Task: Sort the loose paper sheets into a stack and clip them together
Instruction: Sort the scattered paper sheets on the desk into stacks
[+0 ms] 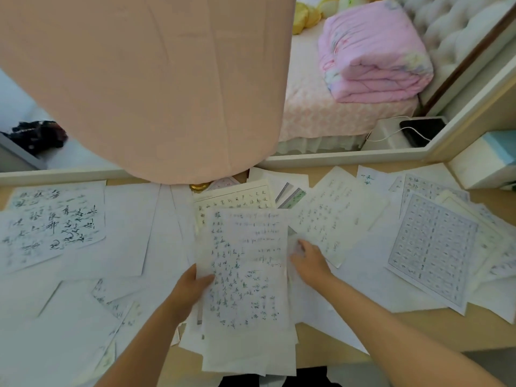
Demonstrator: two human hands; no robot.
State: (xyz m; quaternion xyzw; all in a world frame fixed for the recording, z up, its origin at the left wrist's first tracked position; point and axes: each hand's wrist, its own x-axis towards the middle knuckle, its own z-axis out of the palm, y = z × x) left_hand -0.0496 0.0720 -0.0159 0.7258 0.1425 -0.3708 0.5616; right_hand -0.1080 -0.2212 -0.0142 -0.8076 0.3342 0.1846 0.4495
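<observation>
Left hand [192,289] grips paper stack [245,275]; right hand [310,261] on loose sheets [360,263] just beside (fingers [301,243] blurred).

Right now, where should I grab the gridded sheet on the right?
Pinch the gridded sheet at its near corner, coming from your side with the right hand. It lies flat on other sheets, tilted, and that corner points toward you, probably easiest to lift.

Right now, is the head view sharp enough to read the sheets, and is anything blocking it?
Head view: soft, slightly blurred, so writing on the stack is unreadable; light even, no glare; wide-angle curves straight edges; a peach cloth blocks the upper left.
</observation>
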